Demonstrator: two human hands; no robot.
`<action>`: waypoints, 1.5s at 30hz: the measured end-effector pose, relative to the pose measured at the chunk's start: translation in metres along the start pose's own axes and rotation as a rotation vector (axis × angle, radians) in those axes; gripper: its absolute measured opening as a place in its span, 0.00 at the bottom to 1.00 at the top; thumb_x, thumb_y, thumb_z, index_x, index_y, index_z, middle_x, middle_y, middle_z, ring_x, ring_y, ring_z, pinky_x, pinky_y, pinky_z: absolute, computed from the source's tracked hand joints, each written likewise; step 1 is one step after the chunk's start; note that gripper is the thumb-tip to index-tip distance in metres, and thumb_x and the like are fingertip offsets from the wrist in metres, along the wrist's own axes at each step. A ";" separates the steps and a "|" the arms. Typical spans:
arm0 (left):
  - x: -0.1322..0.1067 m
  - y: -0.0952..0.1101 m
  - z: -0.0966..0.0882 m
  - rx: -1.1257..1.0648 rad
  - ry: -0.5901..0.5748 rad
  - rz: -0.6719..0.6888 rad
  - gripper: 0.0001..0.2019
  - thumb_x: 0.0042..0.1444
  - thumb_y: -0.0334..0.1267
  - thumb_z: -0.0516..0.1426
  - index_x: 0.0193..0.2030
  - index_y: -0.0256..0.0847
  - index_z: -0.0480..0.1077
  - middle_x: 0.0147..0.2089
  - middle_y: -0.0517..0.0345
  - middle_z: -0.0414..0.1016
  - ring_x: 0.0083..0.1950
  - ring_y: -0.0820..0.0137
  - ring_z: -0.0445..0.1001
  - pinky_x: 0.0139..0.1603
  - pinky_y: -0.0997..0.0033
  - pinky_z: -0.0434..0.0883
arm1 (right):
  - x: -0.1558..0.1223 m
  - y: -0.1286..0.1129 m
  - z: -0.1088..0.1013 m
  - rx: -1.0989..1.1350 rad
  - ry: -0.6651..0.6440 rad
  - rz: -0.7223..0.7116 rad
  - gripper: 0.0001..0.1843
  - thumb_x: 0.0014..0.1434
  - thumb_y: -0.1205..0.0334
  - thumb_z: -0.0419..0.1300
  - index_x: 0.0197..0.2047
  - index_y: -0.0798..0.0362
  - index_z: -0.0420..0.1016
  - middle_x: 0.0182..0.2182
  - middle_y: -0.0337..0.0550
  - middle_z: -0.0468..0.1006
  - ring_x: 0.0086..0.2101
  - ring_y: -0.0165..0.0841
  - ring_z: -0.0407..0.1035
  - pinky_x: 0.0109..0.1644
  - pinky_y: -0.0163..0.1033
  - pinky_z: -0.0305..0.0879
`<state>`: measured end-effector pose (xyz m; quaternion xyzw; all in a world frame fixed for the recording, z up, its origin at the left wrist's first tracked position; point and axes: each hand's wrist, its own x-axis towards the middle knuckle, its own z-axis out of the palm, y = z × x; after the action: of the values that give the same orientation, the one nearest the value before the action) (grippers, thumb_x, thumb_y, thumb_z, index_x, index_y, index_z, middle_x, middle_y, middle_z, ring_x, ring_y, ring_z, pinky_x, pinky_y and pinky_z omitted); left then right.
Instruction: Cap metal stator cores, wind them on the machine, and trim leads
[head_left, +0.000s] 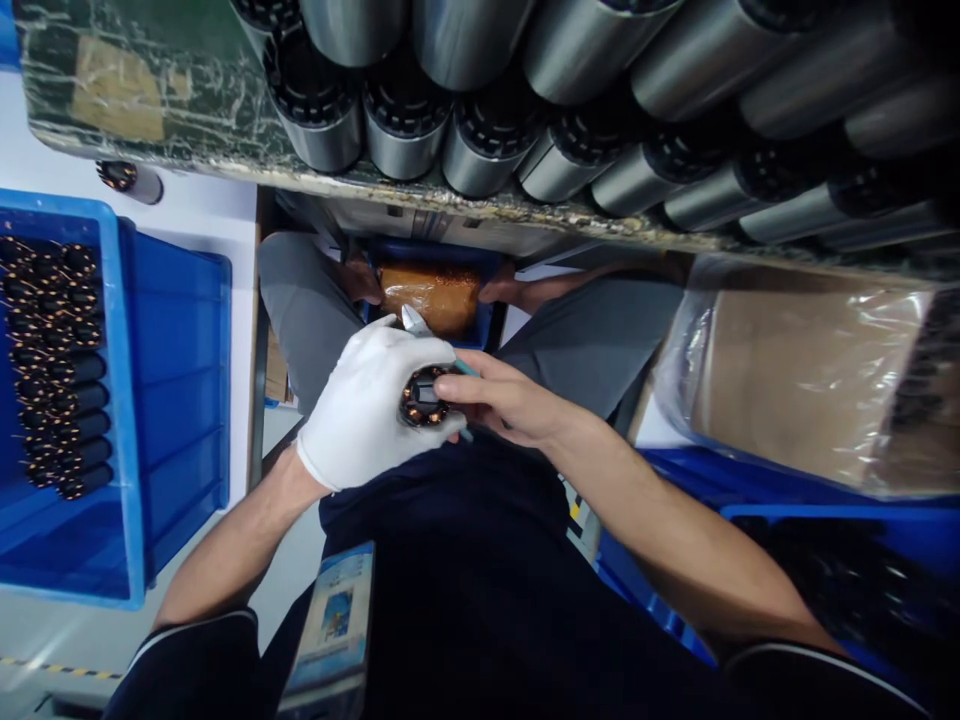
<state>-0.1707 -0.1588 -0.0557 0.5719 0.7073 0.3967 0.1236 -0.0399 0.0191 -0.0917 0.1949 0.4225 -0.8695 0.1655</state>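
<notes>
two hands meet over my lap at the centre of the head view. my left hand (367,405), in a white glove, is wrapped around a small round motor stator (422,398) with copper windings, its open end facing up at me. my right hand (504,400), bare, pinches a thin teal-handled tool (463,368) against the rim of that stator; fingertips touch the part. a metal tip (412,320) projects just above the gloved knuckles; i cannot tell which hand carries it.

surroundings: directly ahead, a worn green bench edge (187,140) carries rows of steel cylinders (405,120) lying on their sides. below the bench, between the knees, a bag of brown material (431,295) sits in a blue container. on the left, a blue bin (176,400) holds dark wound stators (52,360) in rows. on the right, a plastic-covered carton (810,370) lies above another blue bin (825,560) of dark parts. a badge card (334,620) hangs near my left forearm.
</notes>
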 end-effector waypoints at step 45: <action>0.033 0.022 -0.009 -0.777 -0.288 -0.502 0.14 0.57 0.32 0.74 0.46 0.41 0.76 0.44 0.60 0.84 0.45 0.68 0.84 0.44 0.71 0.75 | -0.111 -0.073 0.006 -1.703 0.154 -0.588 0.31 0.77 0.71 0.60 0.79 0.48 0.77 0.34 0.36 0.76 0.29 0.33 0.69 0.35 0.42 0.68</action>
<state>-0.1708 -0.1315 -0.0250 0.3443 0.5985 0.5063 0.5166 0.0226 0.0706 0.0143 -0.0518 0.9657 -0.2543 -0.0038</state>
